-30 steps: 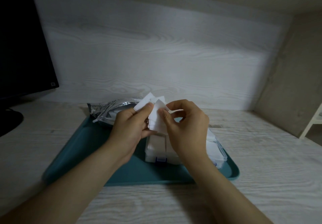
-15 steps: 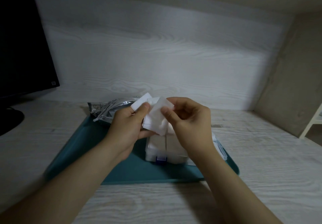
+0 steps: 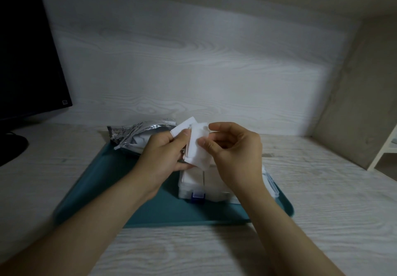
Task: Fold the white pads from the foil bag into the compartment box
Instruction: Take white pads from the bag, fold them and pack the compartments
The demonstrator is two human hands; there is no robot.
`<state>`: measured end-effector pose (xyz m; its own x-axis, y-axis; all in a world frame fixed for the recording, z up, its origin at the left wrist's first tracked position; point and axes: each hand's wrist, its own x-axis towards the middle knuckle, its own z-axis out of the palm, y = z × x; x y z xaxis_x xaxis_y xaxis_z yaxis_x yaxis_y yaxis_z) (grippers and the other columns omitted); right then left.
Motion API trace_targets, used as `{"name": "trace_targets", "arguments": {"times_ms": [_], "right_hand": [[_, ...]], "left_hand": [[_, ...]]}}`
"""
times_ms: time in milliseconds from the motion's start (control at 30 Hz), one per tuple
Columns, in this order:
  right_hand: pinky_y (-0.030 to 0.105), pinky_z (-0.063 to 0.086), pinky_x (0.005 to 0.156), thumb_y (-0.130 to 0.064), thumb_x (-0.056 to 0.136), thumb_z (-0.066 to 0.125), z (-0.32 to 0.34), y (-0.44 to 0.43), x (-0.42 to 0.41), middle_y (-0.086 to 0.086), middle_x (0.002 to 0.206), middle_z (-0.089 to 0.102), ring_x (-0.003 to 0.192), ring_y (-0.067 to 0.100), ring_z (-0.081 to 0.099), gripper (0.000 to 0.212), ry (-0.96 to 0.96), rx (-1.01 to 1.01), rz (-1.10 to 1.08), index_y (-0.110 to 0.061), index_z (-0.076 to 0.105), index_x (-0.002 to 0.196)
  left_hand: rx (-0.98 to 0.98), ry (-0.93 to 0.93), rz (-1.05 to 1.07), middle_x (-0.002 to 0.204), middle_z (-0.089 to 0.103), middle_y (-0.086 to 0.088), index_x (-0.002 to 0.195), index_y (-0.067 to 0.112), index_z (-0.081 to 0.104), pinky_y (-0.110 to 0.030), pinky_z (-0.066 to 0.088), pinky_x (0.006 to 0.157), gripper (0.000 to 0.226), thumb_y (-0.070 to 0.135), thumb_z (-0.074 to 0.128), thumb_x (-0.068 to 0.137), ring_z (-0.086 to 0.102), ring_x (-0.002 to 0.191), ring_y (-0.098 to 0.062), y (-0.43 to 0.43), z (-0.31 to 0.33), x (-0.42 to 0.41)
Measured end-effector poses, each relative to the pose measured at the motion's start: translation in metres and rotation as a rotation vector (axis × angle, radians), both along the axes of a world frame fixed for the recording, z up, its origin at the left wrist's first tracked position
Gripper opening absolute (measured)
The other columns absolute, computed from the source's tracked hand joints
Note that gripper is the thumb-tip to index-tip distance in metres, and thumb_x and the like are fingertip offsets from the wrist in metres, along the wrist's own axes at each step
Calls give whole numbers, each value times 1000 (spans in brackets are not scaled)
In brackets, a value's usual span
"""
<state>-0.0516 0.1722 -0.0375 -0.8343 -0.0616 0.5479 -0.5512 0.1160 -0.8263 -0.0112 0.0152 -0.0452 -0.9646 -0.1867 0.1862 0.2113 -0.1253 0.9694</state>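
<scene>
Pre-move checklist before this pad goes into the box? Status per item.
1. Left hand holds the spare pads: ok.
2. Right hand pinches the front white pad: ok.
3. Pad fully folded: cannot tell.
4. Compartment box open, below the hands, on the tray: ok.
5. Free compartment: cannot tell, the right hand hides part of the box.
6. Foil bag apart from the box: ok.

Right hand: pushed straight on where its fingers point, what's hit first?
The right hand points left: first the white pad it pinches, then probably the left hand just behind; depth unclear.
</scene>
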Motion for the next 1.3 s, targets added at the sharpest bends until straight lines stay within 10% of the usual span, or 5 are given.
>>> {"name": "trace_targets", "arguments": {"times_ms": [700, 1000, 1300], "right_hand": [[29, 60, 71, -30, 89, 81, 2, 2, 0, -6, 95, 69, 80, 12, 66, 34, -70, 85, -30, -36, 72, 121], [11, 49, 64, -10, 98, 70, 5, 6, -2, -6, 84, 76, 69, -5, 64, 9, -217, -187, 106, -9, 79, 99], [27, 58, 68, -14, 98, 73, 12, 10, 1, 5, 77, 75, 67, 13, 68, 5, 8, -352, -24, -12, 76, 102]], "left_hand": [[-171, 79, -63, 106, 82, -6, 121, 14, 72, -38, 65, 84, 20, 11, 60, 106, 79, 102, -24, -3, -1, 4], [-244, 94, 4, 105, 82, -9, 119, 13, 74, -55, 61, 95, 19, 10, 60, 107, 78, 102, -28, -6, -4, -1], [-161, 49, 13, 107, 81, -8, 122, 8, 72, -44, 65, 88, 20, 11, 57, 108, 78, 103, -26, -9, -4, -3]]}}
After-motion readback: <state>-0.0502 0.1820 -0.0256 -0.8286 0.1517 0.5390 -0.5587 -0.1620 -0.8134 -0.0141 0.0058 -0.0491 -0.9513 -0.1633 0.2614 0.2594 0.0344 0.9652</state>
